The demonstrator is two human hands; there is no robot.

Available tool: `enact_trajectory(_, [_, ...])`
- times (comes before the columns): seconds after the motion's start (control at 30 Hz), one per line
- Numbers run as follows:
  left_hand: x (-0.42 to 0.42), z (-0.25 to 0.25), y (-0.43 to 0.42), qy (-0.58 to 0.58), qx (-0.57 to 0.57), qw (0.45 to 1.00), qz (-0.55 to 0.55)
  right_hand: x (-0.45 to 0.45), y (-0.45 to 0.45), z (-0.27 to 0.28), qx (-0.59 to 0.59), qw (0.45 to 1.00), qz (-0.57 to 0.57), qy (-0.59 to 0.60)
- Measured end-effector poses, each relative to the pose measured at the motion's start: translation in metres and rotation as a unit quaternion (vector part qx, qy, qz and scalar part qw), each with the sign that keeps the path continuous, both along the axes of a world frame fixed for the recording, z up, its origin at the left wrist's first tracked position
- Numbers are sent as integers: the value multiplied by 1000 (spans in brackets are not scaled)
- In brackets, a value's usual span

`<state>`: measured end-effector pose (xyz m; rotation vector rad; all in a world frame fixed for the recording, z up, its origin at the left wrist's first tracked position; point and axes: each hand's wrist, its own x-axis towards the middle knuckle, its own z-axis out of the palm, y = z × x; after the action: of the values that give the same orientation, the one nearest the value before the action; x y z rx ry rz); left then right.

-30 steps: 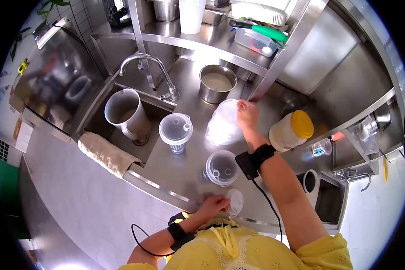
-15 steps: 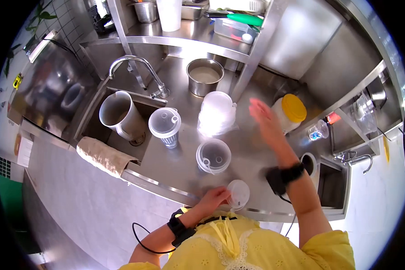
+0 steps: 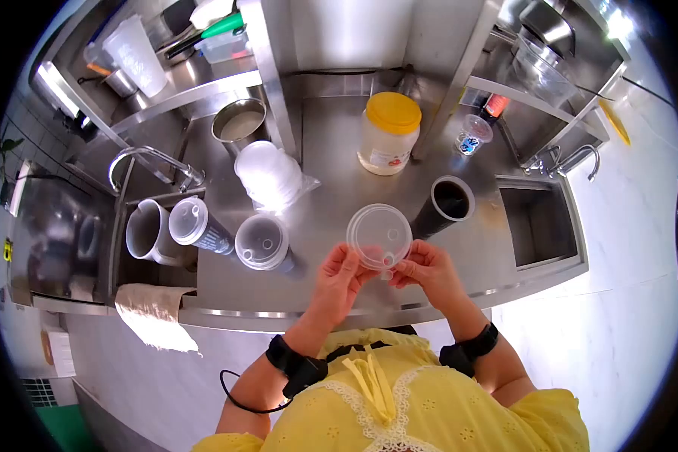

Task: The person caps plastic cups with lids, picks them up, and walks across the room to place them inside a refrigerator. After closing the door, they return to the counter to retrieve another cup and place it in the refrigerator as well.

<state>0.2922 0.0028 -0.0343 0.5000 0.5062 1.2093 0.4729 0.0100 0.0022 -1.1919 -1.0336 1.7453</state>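
Both hands hold one clear round plastic lid (image 3: 380, 232) above the counter's front part. My left hand (image 3: 337, 280) pinches its lower left edge. At its lower right, near the small tab, are the closed fingers of my right hand (image 3: 429, 276). Just beyond my right hand stands an open cup of dark liquid (image 3: 448, 202). Left of the hands are a lidded cup (image 3: 264, 242) and another lidded cup (image 3: 196, 224). Behind them lies a bagged stack of lids (image 3: 270, 173).
A yellow-lidded jar (image 3: 389, 135) and a metal pot (image 3: 241, 124) stand at the back. A grey pitcher (image 3: 152, 232) is in the left sink, with a towel (image 3: 152, 307) over its edge. A second sink (image 3: 539, 226) is at the right, and shelf posts rise behind.
The view has turned to the right. My right hand has come from the lid stack to the lid that my left hand holds, and now grips it too. The lid is raised further over the counter.
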Motion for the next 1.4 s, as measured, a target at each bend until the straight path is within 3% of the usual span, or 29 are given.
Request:
enact_trajectory(0.27, [30, 21, 3, 112, 42, 993, 11, 14, -17, 0, -29, 997, -48, 45])
enact_trajectory(0.37, [33, 11, 9, 201, 99, 971, 85, 17, -16, -1, 14, 994, -91, 61])
enact_trajectory(0.57, [41, 35, 9, 246, 112, 960, 78, 12, -5, 3, 114, 988, -95, 28])
enact_trajectory(0.77, [37, 46, 7, 291, 149, 943, 58, 8, -5, 11, 137, 978, -148, 49])
enact_trajectory(0.87, [39, 44, 6, 308, 168, 934, 74, 12, -5, 8, 143, 982, -121, 6])
enact_trajectory(0.97, [36, 37, 4, 339, 228, 911, 62, 2, -5, 18, 175, 963, -196, 58])
enact_trajectory(1.07, [28, 44, 0, 434, 238, 869, 1, 15, -8, 17, 154, 981, -101, 64])
enact_trajectory(1.2, [36, 43, 6, 340, 217, 915, 3, 21, -8, 14, 130, 986, -100, 39])
enact_trajectory(1.27, [41, 48, 9, 322, 190, 927, 8, 27, -2, 11, 115, 989, -92, 22])
enact_trajectory(1.3, [42, 49, 13, 330, 168, 929, -22, 34, -2, 18, 182, 975, -98, -78])
enact_trajectory(1.37, [43, 49, 24, 345, 122, 927, -81, 50, -3, 39, 305, 906, -104, -273])
enact_trajectory(1.4, [47, 48, 29, 341, 125, 924, -120, 53, -1, 49, 375, 855, -46, -356])
